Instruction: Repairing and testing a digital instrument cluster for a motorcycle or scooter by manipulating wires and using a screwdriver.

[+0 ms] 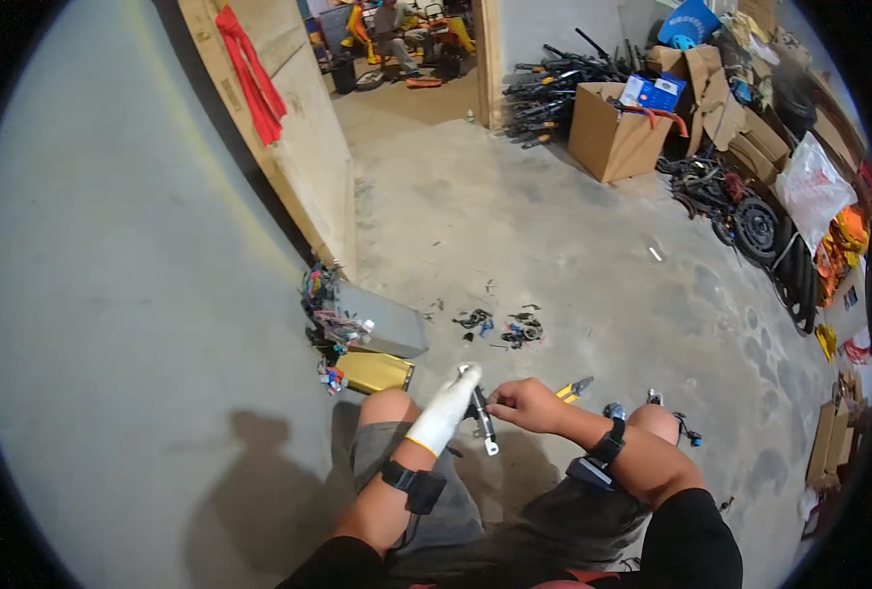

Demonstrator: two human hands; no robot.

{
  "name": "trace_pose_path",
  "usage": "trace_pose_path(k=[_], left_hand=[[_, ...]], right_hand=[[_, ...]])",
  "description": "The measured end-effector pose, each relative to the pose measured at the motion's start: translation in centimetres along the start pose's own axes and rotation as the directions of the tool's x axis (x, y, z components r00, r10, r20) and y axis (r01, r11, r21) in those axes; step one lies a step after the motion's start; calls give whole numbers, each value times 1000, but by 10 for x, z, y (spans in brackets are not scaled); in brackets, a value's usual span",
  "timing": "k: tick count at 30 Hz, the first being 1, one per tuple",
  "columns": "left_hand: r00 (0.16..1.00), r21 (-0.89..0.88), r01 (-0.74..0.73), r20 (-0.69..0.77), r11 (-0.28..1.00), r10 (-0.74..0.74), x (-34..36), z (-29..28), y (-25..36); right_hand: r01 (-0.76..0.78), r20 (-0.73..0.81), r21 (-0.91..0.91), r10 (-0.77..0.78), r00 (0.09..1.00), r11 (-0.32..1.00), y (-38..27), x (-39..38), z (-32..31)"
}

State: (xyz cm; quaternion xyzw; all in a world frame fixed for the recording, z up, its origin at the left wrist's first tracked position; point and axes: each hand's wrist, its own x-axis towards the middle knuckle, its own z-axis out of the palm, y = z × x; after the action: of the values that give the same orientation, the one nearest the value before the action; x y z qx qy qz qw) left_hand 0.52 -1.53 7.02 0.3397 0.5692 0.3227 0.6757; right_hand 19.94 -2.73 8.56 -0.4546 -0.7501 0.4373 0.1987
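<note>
Currently, a slim dark rod (pixel 481 412) with silvery parts and a pale lower end slants above the floor (pixel 573 236); the gloved left hand (pixel 445 407) has its grip closed around the upper part; the right hand (pixel 522 404) curls beside it, whether pinching I cannot tell.

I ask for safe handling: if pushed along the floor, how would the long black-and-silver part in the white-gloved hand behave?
The part is probably stiff, since it runs straight beyond the gloved left hand. Its shiny sections may be slippery. Being slim, it might roll, unless its pale end stops it.
</note>
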Motion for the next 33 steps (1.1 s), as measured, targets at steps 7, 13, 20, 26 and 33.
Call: trace_pose_path(k=[7,13,20,26,33], left_hand=[[999,-26,-43,-11,999,43,6,-5,-8],[994,-27,-103,-34,994,102,7,-5,-7],[1000,-197,-18,15,980,21,17,-3,-15],[994,-269,90,85,959,-69,14,-10,-15],[997,-256,26,71,966,-8,16,-6,-10]], right_hand=[[-60,30,132,57,998,989,7,8,8],[-235,130,265,206,970,935,3,10,5],[-94,42,262,85,995,961,16,7,11],[15,40,119,-20,999,993,0,11,3],[-74,84,254,55,995,964,9,10,6]])
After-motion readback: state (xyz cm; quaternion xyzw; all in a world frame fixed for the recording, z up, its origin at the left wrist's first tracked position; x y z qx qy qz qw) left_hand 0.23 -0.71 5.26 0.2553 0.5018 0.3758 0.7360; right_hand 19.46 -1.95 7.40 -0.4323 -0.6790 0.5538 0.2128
